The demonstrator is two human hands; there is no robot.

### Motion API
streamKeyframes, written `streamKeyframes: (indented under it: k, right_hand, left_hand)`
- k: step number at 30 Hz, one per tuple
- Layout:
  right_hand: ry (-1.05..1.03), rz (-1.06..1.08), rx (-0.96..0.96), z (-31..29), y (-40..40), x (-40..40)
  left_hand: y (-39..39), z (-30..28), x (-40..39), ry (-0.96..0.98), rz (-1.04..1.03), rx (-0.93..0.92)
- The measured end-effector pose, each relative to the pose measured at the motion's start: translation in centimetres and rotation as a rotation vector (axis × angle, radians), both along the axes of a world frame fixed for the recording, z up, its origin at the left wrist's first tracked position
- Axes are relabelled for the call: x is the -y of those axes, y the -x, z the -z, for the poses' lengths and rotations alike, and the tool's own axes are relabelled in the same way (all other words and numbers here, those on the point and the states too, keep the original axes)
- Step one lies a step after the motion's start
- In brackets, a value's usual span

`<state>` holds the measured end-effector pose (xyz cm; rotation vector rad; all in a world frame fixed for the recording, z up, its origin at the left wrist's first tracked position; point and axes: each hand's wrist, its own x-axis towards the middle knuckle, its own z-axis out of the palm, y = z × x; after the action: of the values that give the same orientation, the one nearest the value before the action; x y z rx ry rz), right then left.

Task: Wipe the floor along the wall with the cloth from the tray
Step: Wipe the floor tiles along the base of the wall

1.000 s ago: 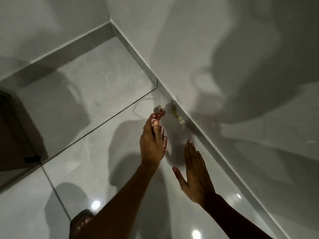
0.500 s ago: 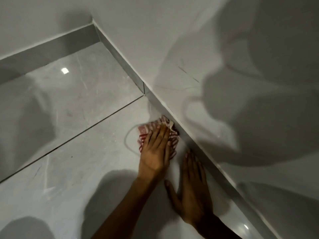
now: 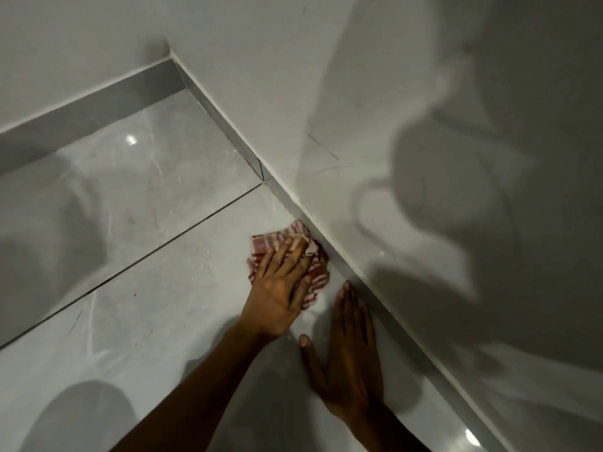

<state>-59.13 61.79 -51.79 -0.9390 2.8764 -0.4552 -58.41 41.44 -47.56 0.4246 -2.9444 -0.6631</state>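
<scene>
1. Two hands down on the floor (image 3: pixel 137 321); no tray in view.
2. Cloth (image 3: pixel 318 278): red-and-white striped, crumpled; lies on the floor, its far edge touching the skirting (image 3: pixel 352 269) at the foot of the wall (image 3: pixel 326 93).
3. My left hand (image 3: pixel 280 295): palm flat on the cloth, fingers spread and pressing; a flat press, not a closed grip.
4. My right hand (image 3: pixel 350 350): empty, fingers straight, flat on the floor just beside the skirting; it looks to be bracing me.
5. Step in hand, as I judge it: wiping along the wall; best done with even palm pressure; cloth edge kept tight in the floor-skirting seam; strokes overlapping; cloth not allowed to bunch.
</scene>
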Motion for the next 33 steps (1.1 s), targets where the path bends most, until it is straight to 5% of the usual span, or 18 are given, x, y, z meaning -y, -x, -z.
streamKeyframes:
  k: [11, 18, 25, 28, 33]
  right_hand:
    - [-0.026, -0.004, -0.016, 0.6, 0.0, -0.1]
    - [0.022, 0.005, -0.004, 0.3, 0.1, -0.2]
    - [-0.011, -0.011, 0.002, -0.1, 0.2, 0.1]
    - [-0.019, -0.029, 0.009, -0.3, 0.3, 0.1]
    - [-0.097, -0.043, -0.04, -0.7, 0.4, 0.3]
  left_hand:
    - [1.9, -0.8, -3.0, -0.088, -0.27, 0.025]
    - [-1.2, -0.7, 1.4, 0.002, 0.222, 0.005]
    - [0.7, -1.5, -1.5, -0.197, -0.077, -0.032]
    - [0.0, -1.5, -0.6, -0.272, 0.006, -0.04]
    - [-1.0, -1.4, 3.5, -0.117, 0.179, -0.044]
